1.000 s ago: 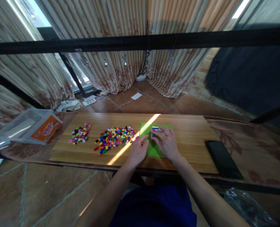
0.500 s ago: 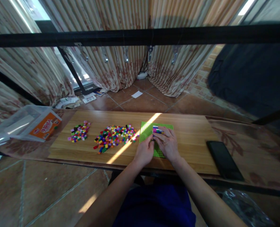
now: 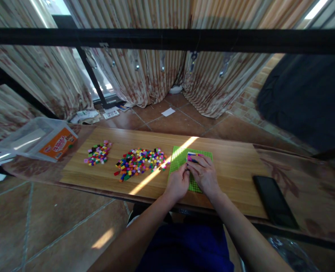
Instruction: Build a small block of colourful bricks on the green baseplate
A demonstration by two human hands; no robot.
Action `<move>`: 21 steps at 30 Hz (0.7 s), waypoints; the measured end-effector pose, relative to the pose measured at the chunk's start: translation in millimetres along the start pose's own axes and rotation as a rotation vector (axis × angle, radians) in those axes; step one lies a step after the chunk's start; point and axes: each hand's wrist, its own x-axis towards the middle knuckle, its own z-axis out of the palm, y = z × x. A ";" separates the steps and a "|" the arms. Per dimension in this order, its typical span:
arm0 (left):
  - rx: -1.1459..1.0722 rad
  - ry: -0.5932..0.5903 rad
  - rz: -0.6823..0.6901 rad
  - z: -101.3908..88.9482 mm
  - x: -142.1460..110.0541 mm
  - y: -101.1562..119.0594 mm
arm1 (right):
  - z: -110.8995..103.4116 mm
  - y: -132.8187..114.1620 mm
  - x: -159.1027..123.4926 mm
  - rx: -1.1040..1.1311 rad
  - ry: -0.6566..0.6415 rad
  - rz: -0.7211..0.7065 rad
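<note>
A green studded baseplate (image 3: 175, 160) lies on the wooden board, partly covered by both hands. On it stands a small block of joined coloured bricks (image 3: 190, 155); white, blue and pink show at its far edge. My right hand (image 3: 205, 174) rests over this block with its fingers curled round it. My left hand (image 3: 179, 183) is at the block's near left corner, thumb and forefinger pinched together and meeting the right fingertips. Whatever sits in that pinch is too small and covered to make out.
Left of the baseplate lies a big pile of loose bricks (image 3: 141, 162), with a smaller pile (image 3: 98, 153) beyond. A clear plastic bin (image 3: 37, 139) with an orange label stands at the far left. On the right lies a black phone (image 3: 275, 201). A black rail (image 3: 167, 39) crosses above.
My left hand has moved right from the baseplate's left side to the brick block, its fingers closing against my right fingertips. My right hand stays over the block. The camera view has shifted slightly.
</note>
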 end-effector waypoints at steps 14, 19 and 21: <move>0.109 -0.002 0.000 2.2 -4.3 3.0 | 5.2 -3.1 -15.3 0.044 0.075 0.065; 0.158 -0.024 0.000 3.9 -2.1 4.1 | 5.2 -0.1 -15.8 0.030 0.051 0.047; 0.168 -0.029 -0.004 4.3 -1.8 4.4 | 4.2 0.8 -14.6 0.030 0.035 0.040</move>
